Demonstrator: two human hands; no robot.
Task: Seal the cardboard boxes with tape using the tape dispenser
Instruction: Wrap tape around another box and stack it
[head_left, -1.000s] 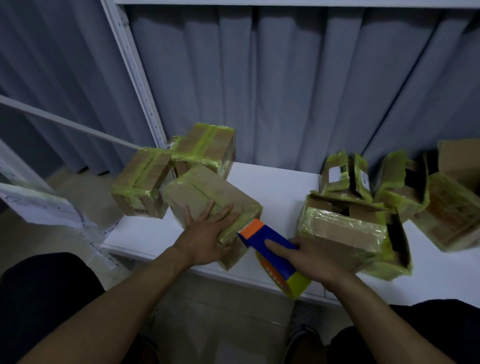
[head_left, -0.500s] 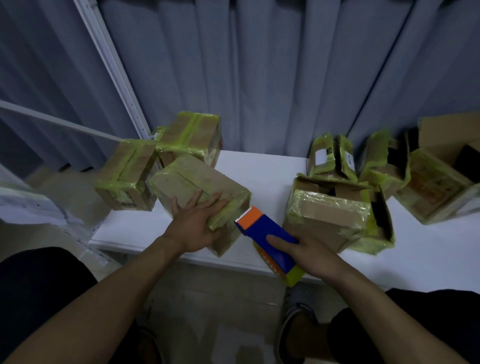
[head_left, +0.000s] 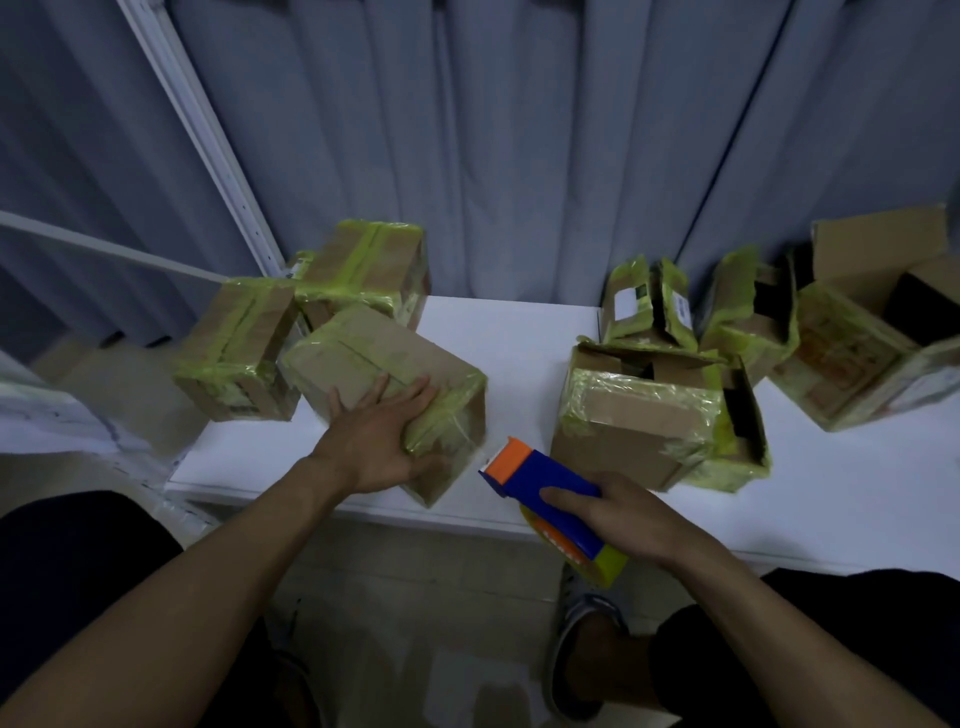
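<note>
A cardboard box (head_left: 363, 358) wrapped in yellow-green tape lies tilted at the left of the white table (head_left: 498, 332). My left hand (head_left: 379, 436) rests flat on its near top face, fingers spread, thumb against its near side. My right hand (head_left: 618, 514) grips a blue tape dispenser (head_left: 540, 478) with an orange tip and a yellow tape roll beneath, held just off the table's front edge, tip pointing at the box's near corner. An open-flapped box (head_left: 639, 421) stands right of the dispenser.
Two taped boxes (head_left: 239, 353) (head_left: 369, 265) crowd the table's left end. Several opened boxes (head_left: 644, 301) (head_left: 748, 312) (head_left: 862, 353) stand at the back right. Grey curtains hang behind, and a white shelf post (head_left: 208, 135) rises at the left. My shoe (head_left: 587, 639) shows on the floor below.
The dispenser and my right hand have pulled slightly back from the box's near corner. My left hand stays pressed on the box.
</note>
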